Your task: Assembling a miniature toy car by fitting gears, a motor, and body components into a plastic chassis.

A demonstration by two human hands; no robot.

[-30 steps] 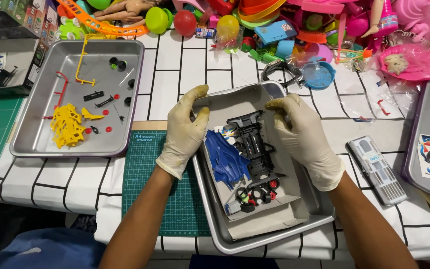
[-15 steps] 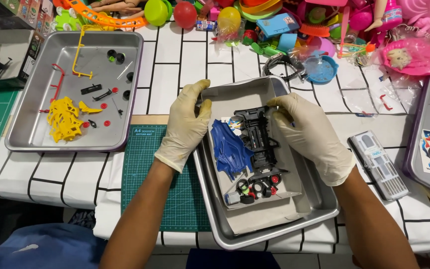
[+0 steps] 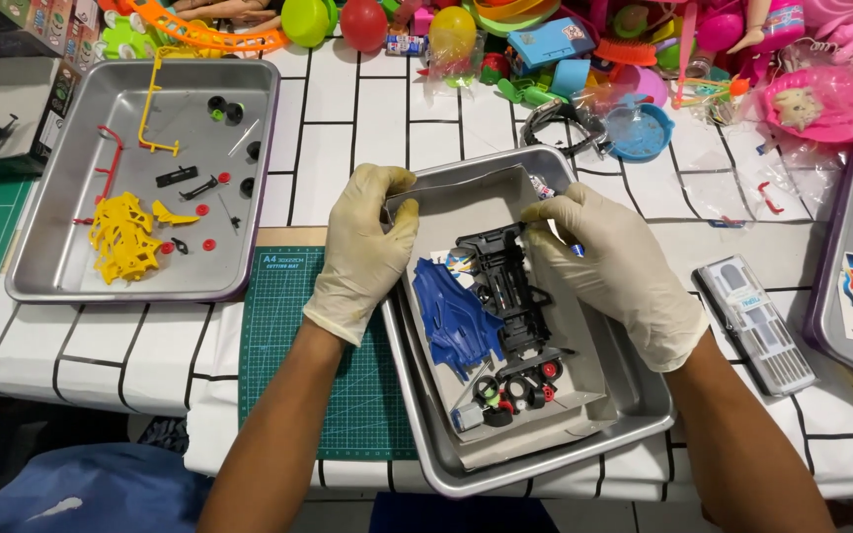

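Both gloved hands grip the grey cardboard insert [image 3: 505,296] by its far corners, left hand [image 3: 362,252] and right hand [image 3: 614,266], fingers clenched on it. It sits in the steel tray [image 3: 634,415] on the counter, carrying a black chassis [image 3: 513,296], blue body shell [image 3: 456,321] and loose wheels [image 3: 510,390]: unassembled, I reckon.

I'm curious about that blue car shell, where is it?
The blue car shell lies in the grey box lid between both gloved hands, just left of the black chassis.

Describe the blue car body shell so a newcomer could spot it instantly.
Find the metal tray between the gloved hands. Its grey cardboard insert holds the blue car body shell, left of the black chassis. It is the only solid blue piece there.
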